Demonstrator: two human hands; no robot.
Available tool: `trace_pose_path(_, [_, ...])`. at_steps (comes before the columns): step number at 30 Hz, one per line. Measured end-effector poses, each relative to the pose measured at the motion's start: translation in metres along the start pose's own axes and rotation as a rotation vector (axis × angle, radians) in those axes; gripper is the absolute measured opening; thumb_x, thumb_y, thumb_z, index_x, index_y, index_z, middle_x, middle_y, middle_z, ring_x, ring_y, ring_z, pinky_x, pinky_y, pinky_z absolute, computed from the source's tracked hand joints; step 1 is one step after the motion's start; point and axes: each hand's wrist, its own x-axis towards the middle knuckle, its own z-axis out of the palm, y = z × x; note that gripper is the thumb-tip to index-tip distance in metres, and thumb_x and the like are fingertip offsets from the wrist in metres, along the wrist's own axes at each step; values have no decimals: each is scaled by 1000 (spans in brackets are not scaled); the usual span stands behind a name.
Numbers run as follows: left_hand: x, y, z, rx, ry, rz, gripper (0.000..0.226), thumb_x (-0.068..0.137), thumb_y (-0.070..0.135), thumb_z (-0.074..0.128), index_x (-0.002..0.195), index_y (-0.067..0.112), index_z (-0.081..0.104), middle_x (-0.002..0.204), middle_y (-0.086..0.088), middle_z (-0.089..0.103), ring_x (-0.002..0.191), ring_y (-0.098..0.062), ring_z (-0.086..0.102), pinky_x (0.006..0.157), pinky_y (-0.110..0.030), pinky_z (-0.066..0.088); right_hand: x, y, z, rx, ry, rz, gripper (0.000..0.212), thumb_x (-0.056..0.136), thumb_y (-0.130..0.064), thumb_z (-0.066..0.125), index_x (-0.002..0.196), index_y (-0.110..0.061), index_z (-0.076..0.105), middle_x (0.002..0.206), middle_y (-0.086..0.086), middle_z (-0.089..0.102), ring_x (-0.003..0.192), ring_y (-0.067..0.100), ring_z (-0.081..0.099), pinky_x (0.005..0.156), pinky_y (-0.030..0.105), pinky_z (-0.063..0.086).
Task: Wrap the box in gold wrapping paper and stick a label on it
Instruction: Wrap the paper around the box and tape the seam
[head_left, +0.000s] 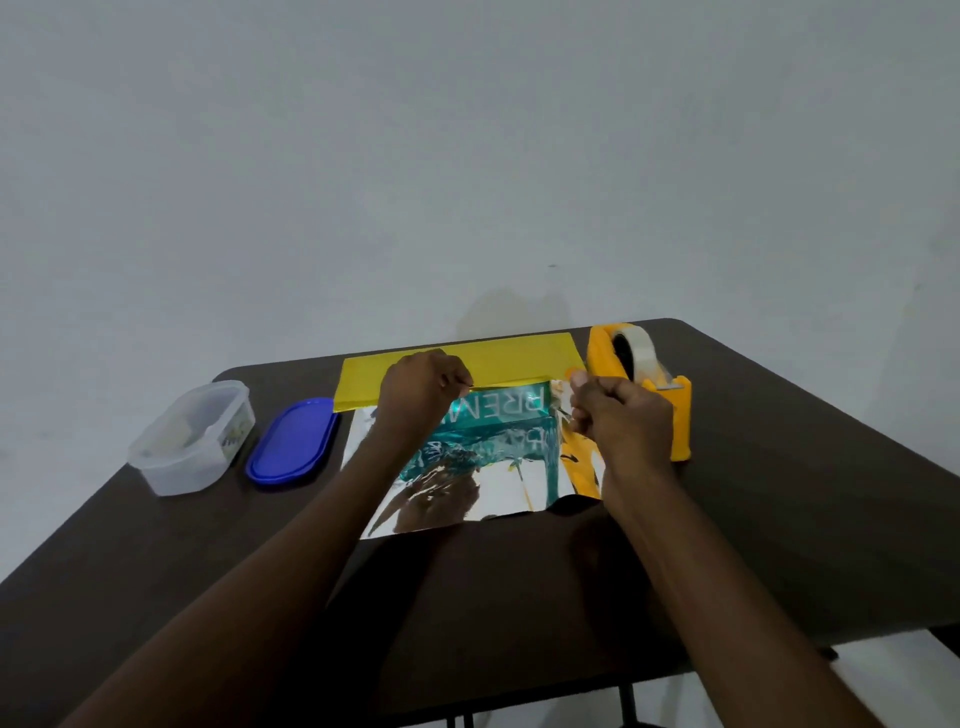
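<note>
Lying mid-desk (779, 467), the teal box (498, 415) is seen on the gold wrapping paper (467, 358), silver side up. The paper's edge is pinched in the left hand (421, 387); the right hand (618, 415) is curled, its grip's contents unclear, beside the tape dispenser (644, 379).

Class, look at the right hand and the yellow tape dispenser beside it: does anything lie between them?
Nothing visible does. The right hand is level with the tape dispenser, which stands just right of the box on the wrapping paper. Bare table lies beyond.
</note>
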Motion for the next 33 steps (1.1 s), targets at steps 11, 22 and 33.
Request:
trace_pose_path(11, [1,-14,2,-153,7,-46,13,71,15,80,77,26,78,78,7,73,66,-2,56,63,-20,45,32,36,105,-259,-49,147,34,81,-26,79,58,-12,58,71,13,68,59,25,64,60,30,50])
trace_pose_path(22, [3,-19,2,-184,-12,-50,10,72,17,80,80,24,78,74,7,74,69,-2,63,62,-18,44,30,62,113,-526,107,16,54,69,-50,82,85,0,70,85,12,74,74,30,72,60,38,59])
trace_pose_path(33, [8,-15,4,-146,18,-85,19,74,41,80,75,23,77,72,7,73,65,-3,65,58,-18,43,35,62,94,-846,-54,-218,29,83,-30,74,82,-1,68,90,19,71,74,28,62,52,21,30])
